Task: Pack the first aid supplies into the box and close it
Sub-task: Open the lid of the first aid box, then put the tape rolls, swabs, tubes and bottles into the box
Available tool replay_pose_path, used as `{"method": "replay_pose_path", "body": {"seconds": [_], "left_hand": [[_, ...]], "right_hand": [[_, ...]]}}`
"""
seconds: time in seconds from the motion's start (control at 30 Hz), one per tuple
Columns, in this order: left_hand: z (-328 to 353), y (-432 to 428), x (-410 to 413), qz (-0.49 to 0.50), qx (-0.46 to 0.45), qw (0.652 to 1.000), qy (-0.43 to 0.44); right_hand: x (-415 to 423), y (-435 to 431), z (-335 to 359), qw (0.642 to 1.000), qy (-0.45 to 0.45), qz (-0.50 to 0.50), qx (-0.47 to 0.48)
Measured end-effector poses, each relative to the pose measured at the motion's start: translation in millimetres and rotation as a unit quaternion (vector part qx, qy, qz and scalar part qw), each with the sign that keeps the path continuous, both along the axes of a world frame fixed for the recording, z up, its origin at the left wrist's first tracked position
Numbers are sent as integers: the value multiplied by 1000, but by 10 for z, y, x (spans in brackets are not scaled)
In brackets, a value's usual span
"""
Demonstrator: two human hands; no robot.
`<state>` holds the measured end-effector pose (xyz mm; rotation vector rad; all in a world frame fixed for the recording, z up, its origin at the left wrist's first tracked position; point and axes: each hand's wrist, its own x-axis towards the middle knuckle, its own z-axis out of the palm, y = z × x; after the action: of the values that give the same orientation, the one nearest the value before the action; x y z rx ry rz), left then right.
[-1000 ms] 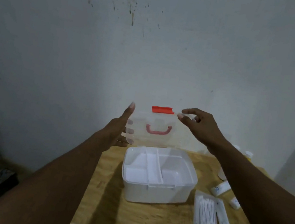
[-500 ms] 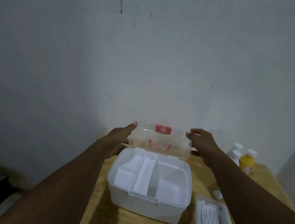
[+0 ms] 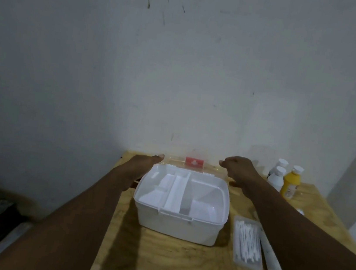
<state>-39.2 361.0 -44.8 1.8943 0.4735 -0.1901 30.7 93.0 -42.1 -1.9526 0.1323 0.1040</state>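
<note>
The white first aid box (image 3: 179,226) stands open on the wooden table (image 3: 154,262), its inner tray of white compartments bare. Its clear lid (image 3: 209,170) with a red label lies folded back behind the box, low over the table. My left hand (image 3: 144,162) holds the lid's left end, one digit straight along its corner, the rest hidden behind the box rim. At the lid's right end my right hand (image 3: 239,170) grips with curled fingers. Right of the box lie a clear case of cotton swabs (image 3: 247,244) and a white tube (image 3: 269,256).
Two white bottles (image 3: 277,179) and a yellow bottle (image 3: 291,184) stand at the table's back right by the wall. A small white item (image 3: 300,212) lies near the right edge. A grey wall is close behind the table. Dark floor and clutter lie to the left.
Both hands have swung the lid from upright above the box down and back until it lies behind the box. My view has tipped downward, showing more of the table.
</note>
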Motion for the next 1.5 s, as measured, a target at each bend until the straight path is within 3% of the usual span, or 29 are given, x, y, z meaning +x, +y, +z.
{"method": "replay_pose_path", "body": {"seconds": [0.3, 0.5, 0.7, 0.8, 1.07, 1.23, 1.37, 1.5], "left_hand": [[-93, -140, -480, 58, 19, 998, -28], [-223, -347, -607, 105, 47, 991, -73], [-225, -463, -586, 133, 67, 986, -69], [-242, -499, -557, 138, 77, 985, -72], [-240, -522, -494, 132, 95, 985, -65], [-236, -489, -462, 115, 103, 986, -58], [-216, -451, -420, 108, 96, 989, -39], [-174, -384, -359, 114, 79, 990, -13]], "right_hand": [[-604, -302, 170, 980, 3, 5, -199], [-1029, -451, -22, 935, 77, 58, -341], [-1098, -411, -260, 891, 24, 75, -447], [-1061, -367, -261, 879, 46, 99, -463], [-967, -401, -212, 907, 42, 70, -413], [-835, -427, 132, 931, -94, -21, -352], [-772, -282, 629, 953, -214, -80, -200], [-750, -9, 699, 962, -226, -55, -143]]}}
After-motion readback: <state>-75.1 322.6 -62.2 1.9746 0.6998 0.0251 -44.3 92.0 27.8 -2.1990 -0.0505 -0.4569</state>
